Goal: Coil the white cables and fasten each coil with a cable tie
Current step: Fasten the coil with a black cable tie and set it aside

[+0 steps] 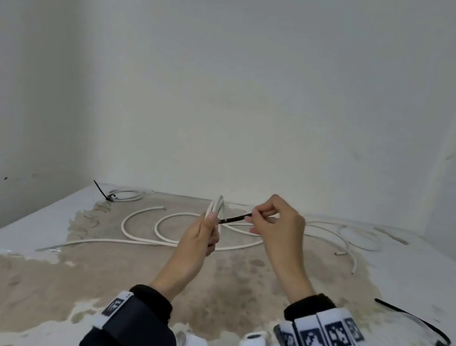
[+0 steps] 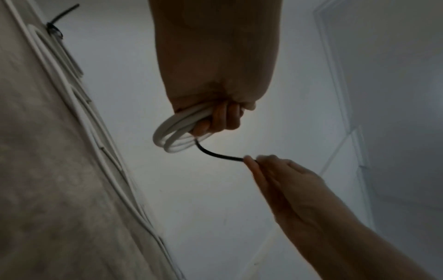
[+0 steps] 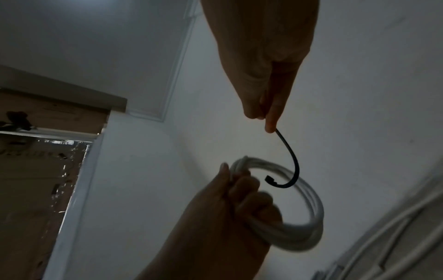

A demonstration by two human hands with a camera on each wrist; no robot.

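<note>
My left hand is raised above the table, fingers curled round a small coil of white cable that stands upright out of the fist. In the left wrist view the coil shows as several loops bunched under the curled fingers; in the right wrist view the same coil arcs out beyond the fist, somewhat blurred.

My right hand is just beside it, pinching one end of a black cable tie between thumb and forefinger. The tie spans the short gap between the two hands. In the right wrist view the tie hangs from the pinch in a hook shape, its head end curling up in front of the coil; whether it touches the cable I cannot tell. In the left wrist view the tie runs from the coil to the right fingertips.

Loose white cable lies in open loops on the worn tabletop behind the hands, with more loose cable at far right. A tied coil, with a black tie tail sticking up, lies at the far left. A spare black cable tie lies on the table at near right, well apart from the hands.
</note>
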